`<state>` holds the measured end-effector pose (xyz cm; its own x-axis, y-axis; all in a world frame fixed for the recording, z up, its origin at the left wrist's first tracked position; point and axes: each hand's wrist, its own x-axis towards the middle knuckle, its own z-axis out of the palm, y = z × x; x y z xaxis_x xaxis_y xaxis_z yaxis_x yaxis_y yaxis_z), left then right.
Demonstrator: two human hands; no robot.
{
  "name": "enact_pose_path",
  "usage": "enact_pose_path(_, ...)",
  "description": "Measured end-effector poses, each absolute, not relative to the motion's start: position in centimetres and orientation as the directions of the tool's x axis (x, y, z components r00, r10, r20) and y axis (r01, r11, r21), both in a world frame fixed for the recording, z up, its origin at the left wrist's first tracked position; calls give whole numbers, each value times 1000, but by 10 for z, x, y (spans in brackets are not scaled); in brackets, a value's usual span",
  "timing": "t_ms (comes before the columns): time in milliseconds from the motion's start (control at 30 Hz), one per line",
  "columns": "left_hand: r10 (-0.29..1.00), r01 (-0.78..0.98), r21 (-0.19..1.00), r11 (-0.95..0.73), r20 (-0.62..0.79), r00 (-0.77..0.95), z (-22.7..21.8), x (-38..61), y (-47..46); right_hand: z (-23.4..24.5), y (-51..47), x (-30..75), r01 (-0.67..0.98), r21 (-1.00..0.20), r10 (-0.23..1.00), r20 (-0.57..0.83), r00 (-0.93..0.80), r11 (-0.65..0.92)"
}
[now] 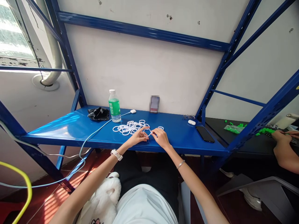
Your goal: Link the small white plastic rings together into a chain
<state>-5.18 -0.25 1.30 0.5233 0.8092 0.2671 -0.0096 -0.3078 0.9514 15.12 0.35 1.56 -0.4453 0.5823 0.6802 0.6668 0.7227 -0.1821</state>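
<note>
A thin white ring point(146, 135) is held between my two hands, above the front part of the blue table. My left hand point(138, 137) grips its left side between thumb and fingers. On its right side, my right hand point(160, 137) pinches the ring's edge with closed fingertips. A loose pile of similar white rings point(128, 128) lies just behind and to the left of my left hand. Another white ring point(160, 128) rests on the table behind my right hand, partly hidden by it.
The blue table point(182, 137) carries a green-labelled bottle point(114, 107), a black plastic bag point(99, 114), a white cable plug point(133, 111), glasses point(189, 117), a white case point(192, 122) and a black phone point(205, 134). A co-worker's hand point(281, 137) is by green pieces at right.
</note>
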Motion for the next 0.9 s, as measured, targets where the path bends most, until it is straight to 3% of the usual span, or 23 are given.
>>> enact_pose_path(900,834,-36,957,-289,270,482,16,-51,-4,18,-1,151,653,-200,577,692,-433,730)
